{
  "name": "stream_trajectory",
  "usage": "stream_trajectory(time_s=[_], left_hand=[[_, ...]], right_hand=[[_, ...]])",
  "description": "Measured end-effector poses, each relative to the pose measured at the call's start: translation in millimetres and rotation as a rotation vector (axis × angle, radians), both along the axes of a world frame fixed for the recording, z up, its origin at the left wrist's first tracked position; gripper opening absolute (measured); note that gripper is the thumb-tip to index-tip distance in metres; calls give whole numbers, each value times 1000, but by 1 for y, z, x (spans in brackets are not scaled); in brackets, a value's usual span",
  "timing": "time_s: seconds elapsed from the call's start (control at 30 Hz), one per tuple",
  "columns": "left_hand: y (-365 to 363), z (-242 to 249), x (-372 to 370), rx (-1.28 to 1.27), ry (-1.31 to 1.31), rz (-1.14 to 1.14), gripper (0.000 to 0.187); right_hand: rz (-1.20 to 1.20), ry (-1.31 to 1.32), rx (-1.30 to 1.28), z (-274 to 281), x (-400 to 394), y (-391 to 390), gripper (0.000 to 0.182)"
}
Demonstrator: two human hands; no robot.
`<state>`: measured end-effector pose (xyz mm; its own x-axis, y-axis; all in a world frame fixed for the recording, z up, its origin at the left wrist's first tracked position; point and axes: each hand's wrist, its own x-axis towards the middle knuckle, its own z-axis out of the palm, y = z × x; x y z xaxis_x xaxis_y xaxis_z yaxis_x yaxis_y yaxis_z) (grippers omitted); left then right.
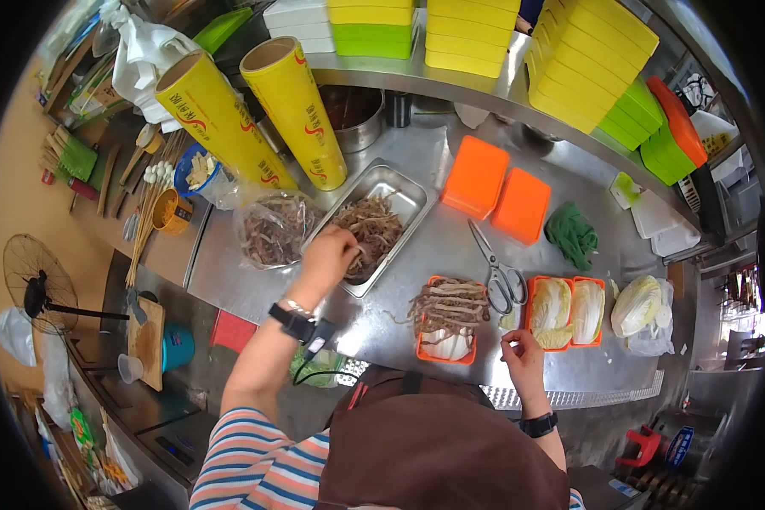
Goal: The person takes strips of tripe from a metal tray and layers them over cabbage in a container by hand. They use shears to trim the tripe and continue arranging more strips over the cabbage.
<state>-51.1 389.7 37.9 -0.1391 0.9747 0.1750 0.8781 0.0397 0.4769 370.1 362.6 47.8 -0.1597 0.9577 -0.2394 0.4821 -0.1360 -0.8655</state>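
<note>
My left hand (332, 254) reaches into a steel tray (416, 197), its fingers curled onto a heap of brown, stringy strips (368, 223). Beside that tray lies a clear plastic bag (274, 228) holding more such strips. Near the counter's front edge, my right hand (524, 360) has thumb and fingers pinched together; whatever is between them is too small to name. To its left is an orange box (472, 355) with brown strips laid in a row over white pieces. Scissors (500, 276) lie above my right hand, by two orange boxes of cabbage (552, 313).
A cabbage on plastic (637, 308) sits at the right. Two orange boxes (476, 176) and a green cloth (572, 236) lie farther back. Two yellow cling-film rolls (302, 119) stand behind the bag. Stacked yellow boxes (591, 55) fill the shelf above.
</note>
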Motion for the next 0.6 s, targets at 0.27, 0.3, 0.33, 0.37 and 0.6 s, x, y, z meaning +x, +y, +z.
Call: stream_trajectory(time_s=[0.27, 0.3, 0.33, 0.37, 0.6], left_hand=[[-10, 90, -13, -42, -878, -54, 10], [-11, 101, -3, -10, -902, -64, 9], [-11, 109, 6, -7, -900, -73, 9], [-11, 117, 15, 69, -727, -75, 9], [-9, 132, 72, -7, -535, -159, 7]], right_hand=[[225, 92, 203, 67, -54, 32, 12], [288, 166, 267, 75, -67, 37, 13], [329, 202, 316, 80, -79, 40, 15], [370, 237, 365, 86, -91, 43, 16], [421, 14, 854, 126, -170, 53, 40]])
